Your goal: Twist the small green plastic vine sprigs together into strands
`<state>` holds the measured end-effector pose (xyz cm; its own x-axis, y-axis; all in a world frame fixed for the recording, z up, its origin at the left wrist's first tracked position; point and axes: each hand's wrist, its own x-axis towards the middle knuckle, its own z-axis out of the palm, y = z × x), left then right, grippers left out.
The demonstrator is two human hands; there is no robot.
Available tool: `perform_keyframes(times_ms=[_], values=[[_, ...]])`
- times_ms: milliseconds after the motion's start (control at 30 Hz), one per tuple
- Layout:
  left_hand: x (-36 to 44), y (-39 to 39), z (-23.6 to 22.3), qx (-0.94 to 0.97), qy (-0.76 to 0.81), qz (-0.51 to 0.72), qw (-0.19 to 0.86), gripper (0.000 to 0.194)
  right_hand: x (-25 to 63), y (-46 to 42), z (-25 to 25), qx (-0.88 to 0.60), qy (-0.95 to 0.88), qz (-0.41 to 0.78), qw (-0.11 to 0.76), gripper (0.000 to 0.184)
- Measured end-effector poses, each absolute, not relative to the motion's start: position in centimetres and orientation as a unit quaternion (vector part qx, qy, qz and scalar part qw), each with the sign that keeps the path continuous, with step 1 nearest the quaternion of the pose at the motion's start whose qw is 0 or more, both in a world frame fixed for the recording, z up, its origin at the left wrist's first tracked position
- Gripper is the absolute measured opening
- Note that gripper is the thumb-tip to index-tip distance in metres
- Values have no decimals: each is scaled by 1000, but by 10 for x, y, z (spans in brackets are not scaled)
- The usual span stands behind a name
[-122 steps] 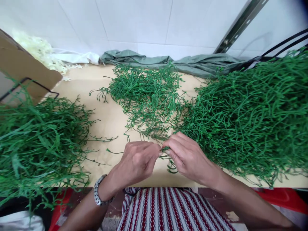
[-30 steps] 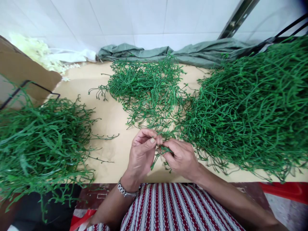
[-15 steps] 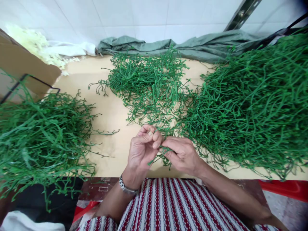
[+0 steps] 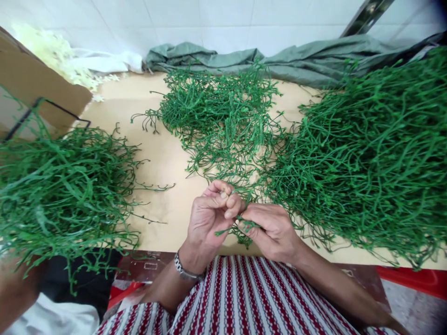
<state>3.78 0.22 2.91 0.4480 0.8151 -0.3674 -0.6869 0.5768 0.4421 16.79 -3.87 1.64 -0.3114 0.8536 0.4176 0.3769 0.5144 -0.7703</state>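
Observation:
In the middle of the head view, my left hand (image 4: pixel 209 218) is closed, thumb and forefinger pinched together and the other fingers curled. What it pinches is too small or hidden to make out. My right hand (image 4: pixel 274 230) grips a thin green artificial stem (image 4: pixel 248 225) between thumb and fingers. One end of this stem reaches left, in front of my left palm. Both hands meet above the table's near edge, with a few more green sprigs (image 4: pixel 243 238) hanging below them.
A loose heap of green stems (image 4: pixel 216 104) lies beyond my hands. Larger piles stand at right (image 4: pixel 377 163) and left (image 4: pixel 66 195). Along the white wall runs a grey-green cloth (image 4: pixel 279 65). A cardboard box (image 4: pixel 49 79) stands at left; another person's arm (image 4: pixel 17 288) shows lower left.
My right hand has shifted slightly right, and more of the stem in it shows. The view has moved a little. Another person's arm has come into view at the lower left.

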Motion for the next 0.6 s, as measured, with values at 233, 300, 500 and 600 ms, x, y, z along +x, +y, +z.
perform_keyframes(times_ms=[233,300,500,600], values=[[40,4,30,128,265,459,838,12,168,-39,15,-402,-749,281,445,19],[40,6,30,145,263,462,835,12,169,-39,16,-408,-746,281,445,17],[37,4,33,237,300,501,777,9,178,-32,16,-488,-718,304,392,8],[35,0,31,280,316,519,743,13,181,-28,13,-511,-678,372,375,12]])
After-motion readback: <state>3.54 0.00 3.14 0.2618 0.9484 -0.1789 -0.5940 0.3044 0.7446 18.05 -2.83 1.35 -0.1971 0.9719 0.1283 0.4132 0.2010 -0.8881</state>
